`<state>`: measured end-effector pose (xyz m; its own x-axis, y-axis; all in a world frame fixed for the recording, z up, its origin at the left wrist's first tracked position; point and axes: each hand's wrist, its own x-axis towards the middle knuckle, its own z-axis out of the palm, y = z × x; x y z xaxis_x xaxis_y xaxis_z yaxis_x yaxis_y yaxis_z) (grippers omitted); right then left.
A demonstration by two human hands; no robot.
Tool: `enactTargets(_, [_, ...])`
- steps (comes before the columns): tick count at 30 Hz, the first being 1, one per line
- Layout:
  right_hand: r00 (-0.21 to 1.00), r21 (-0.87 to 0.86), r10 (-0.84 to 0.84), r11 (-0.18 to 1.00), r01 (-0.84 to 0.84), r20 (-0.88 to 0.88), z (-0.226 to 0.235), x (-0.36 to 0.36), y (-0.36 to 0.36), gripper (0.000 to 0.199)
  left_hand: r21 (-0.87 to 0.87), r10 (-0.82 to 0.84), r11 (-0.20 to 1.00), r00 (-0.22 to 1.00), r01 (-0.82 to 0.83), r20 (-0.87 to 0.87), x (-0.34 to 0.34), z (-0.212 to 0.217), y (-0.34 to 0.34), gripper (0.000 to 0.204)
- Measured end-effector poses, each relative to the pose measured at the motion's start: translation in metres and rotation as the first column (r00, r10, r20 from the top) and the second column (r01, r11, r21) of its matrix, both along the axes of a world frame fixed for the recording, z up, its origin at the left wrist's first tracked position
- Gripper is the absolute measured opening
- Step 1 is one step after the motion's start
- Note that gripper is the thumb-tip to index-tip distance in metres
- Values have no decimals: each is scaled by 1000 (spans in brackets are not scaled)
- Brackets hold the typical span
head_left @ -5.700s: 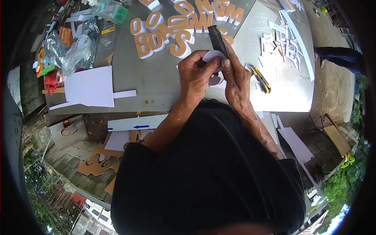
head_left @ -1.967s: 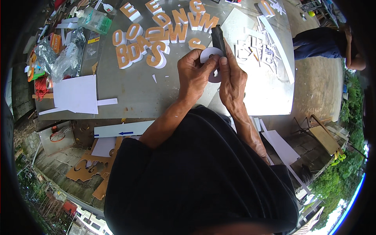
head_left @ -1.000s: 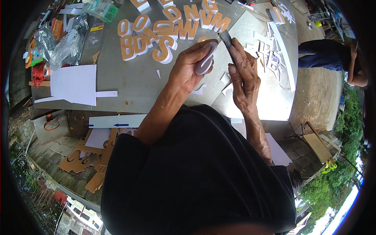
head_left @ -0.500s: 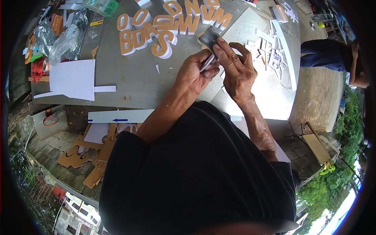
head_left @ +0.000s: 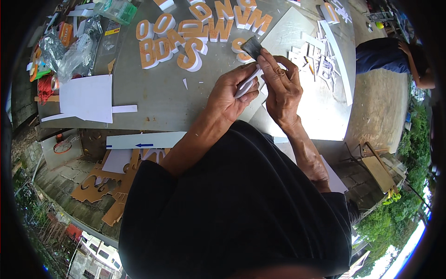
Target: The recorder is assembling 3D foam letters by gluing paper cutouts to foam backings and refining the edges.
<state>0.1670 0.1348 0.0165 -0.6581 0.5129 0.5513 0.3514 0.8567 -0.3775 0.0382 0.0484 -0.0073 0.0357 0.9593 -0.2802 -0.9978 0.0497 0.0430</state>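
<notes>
My left hand (head_left: pixel 228 95) is closed around a small white cut-out piece (head_left: pixel 246 84), whose exact shape its fingers partly hide. In my right hand (head_left: pixel 283 90) is a dark grey rectangle that looks like folded sandpaper (head_left: pixel 251 47), pinched under straight fingers. The sandpaper meets or hovers over the white piece's upper edge; which one, I cannot tell. Just beyond it stands a thick letter S (head_left: pixel 238 45), white-sided and tan-faced, partly covered. More such block letters (head_left: pixel 189 55) are grouped farther left on the grey table (head_left: pixel 153 97).
White offcuts (head_left: pixel 320 58) lie on a shiny metal sheet (head_left: pixel 283 35) at the right, beside a long white strip (head_left: pixel 335 63). White paper (head_left: pixel 86 97), plastic bags (head_left: pixel 79 51) and red cord (head_left: pixel 45 88) occupy the left. Another person (head_left: pixel 383 58) stands beyond the right edge.
My right hand and the sandpaper have tilted and shifted slightly, uncovering more of the letter S behind. More of the white piece shows in my left hand.
</notes>
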Motion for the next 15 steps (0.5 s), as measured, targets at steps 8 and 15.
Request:
enactTargets(8, [965,-606,-98,792,-73,-244,9,2,11,41,92,-19,995,997,26,-71,-9,6,10,38])
enactTargets(15, [992,-294,119,948,-126,-42,22,5,12,27,127,-284,952,959,278,28,-16,-7,7,34])
